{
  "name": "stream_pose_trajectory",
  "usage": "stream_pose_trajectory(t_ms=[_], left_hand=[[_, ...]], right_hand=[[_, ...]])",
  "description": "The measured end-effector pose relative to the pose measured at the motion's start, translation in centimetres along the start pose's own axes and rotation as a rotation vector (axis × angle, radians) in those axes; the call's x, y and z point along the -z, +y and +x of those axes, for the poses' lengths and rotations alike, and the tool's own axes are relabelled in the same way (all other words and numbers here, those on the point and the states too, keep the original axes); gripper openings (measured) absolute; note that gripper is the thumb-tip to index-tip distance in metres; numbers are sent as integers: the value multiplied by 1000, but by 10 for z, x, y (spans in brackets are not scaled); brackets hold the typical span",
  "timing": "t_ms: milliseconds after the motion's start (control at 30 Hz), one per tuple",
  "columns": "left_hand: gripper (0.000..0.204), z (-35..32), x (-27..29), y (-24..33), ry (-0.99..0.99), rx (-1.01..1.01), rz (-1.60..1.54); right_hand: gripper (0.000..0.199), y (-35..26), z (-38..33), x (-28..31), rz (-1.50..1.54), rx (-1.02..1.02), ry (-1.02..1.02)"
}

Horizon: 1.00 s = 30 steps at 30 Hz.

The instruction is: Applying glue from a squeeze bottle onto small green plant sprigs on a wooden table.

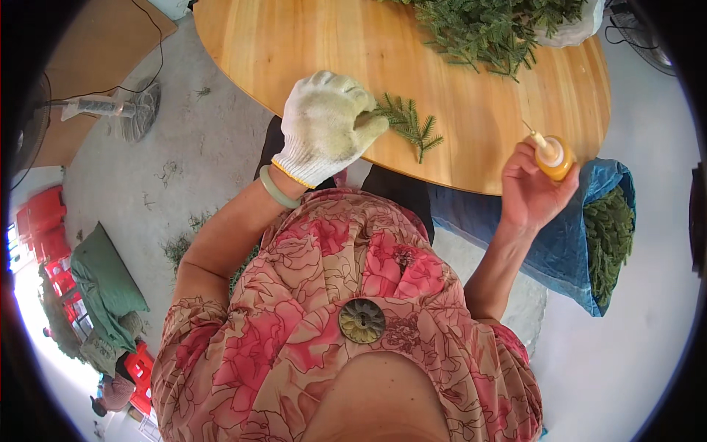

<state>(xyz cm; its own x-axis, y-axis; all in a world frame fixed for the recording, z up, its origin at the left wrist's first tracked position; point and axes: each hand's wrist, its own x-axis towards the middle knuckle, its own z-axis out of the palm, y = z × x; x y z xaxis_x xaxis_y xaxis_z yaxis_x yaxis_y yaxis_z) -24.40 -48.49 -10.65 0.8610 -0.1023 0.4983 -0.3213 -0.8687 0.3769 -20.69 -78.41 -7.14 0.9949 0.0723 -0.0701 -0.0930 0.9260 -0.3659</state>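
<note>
My left hand (324,125) wears a white knit glove, dirty across the back, and is closed at the table's near edge. It pinches the end of a small green fir sprig (409,122), whose needled tips point right over the wood. My right hand (532,190) is bare and wraps round a small orange needle-tip bottle (556,162). The bottle is tilted, and its thin metal needle points up and left over the table's right part, apart from the sprig. What is inside the bottle cannot be made out.
The rounded wooden table (294,44) carries a heap of fir branches (486,33) by a white bag (578,29) at the back. On my right, a blue sack (508,236) holds more greenery. Fans, a green sack (110,269) and red crates (46,221) stand around.
</note>
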Motion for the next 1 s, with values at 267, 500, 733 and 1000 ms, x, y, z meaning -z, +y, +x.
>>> stream_pose_trajectory(t_ms=[267,500,733,1000], left_hand=[[21,-1,-5,10,86,33,16],[21,-2,-4,15,37,22,9],[19,-3,2,11,113,23,-82],[16,28,22,33,212,-308,-113]], right_hand=[[37,66,-42,-18,272,-328,123],[43,83,-4,-4,130,-238,104],[49,83,6,3,57,-206,58],[47,82,7,4,105,-209,105]])
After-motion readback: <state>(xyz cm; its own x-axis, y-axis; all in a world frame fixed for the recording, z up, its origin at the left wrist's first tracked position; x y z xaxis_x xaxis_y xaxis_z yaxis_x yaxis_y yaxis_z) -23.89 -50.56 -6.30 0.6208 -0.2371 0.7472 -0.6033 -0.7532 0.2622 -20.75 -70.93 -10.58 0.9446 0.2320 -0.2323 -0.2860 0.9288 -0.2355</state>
